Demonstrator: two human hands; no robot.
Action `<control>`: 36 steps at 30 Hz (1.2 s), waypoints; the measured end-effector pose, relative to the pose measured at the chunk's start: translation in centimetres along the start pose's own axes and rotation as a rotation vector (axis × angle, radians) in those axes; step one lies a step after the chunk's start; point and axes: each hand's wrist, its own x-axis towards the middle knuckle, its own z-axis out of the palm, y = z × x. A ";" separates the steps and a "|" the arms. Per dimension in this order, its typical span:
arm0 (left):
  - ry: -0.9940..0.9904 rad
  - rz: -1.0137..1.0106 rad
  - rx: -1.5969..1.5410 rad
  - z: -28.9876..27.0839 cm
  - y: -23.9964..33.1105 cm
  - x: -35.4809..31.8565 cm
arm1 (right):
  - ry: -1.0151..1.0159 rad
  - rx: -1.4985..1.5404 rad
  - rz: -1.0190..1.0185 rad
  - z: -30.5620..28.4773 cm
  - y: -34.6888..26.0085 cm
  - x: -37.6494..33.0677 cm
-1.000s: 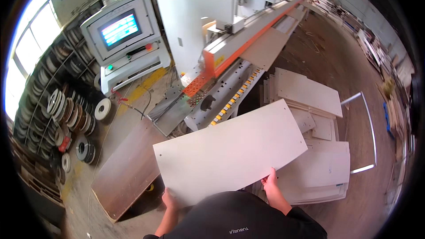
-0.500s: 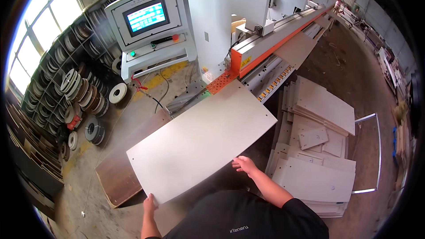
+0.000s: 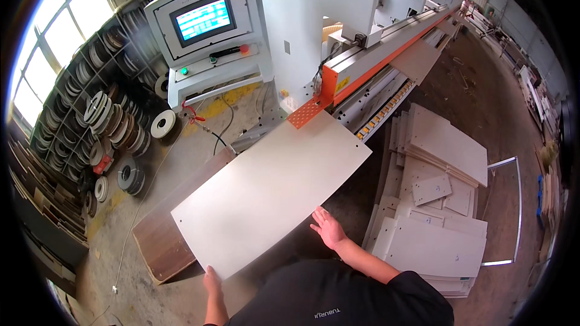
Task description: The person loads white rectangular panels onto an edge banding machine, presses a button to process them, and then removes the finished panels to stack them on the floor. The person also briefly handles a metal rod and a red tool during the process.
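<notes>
White panel (image 3: pixel 270 190) — lettered shirt (image 3: pixel 344 296) nearby

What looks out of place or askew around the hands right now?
The panel pile on the right looks untidy: its edges don't line up, and a small panel lies askew on others. The large panel at the hands shows no obvious damage, and no spill is visible.

two hands (image 3: pixel 328 229), one panel (image 3: pixel 272 190) at them, one lit screen (image 3: pixel 203 19), one red button (image 3: pixel 244 49), one orange plate (image 3: pixel 306 113)
</notes>
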 end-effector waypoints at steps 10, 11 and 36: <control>-0.202 -0.190 -0.159 -1.1 2.4 -1.7 | -0.057 -0.079 -0.029 -0.4 0.2 -0.3; -0.203 -0.208 -0.204 -1.0 2.5 -2.0 | -0.058 -0.075 -0.033 -0.4 0.2 -0.3; -0.292 -0.229 -0.449 13.2 2.6 -2.5 | 0.097 -0.105 -0.235 -5.3 -7.0 3.9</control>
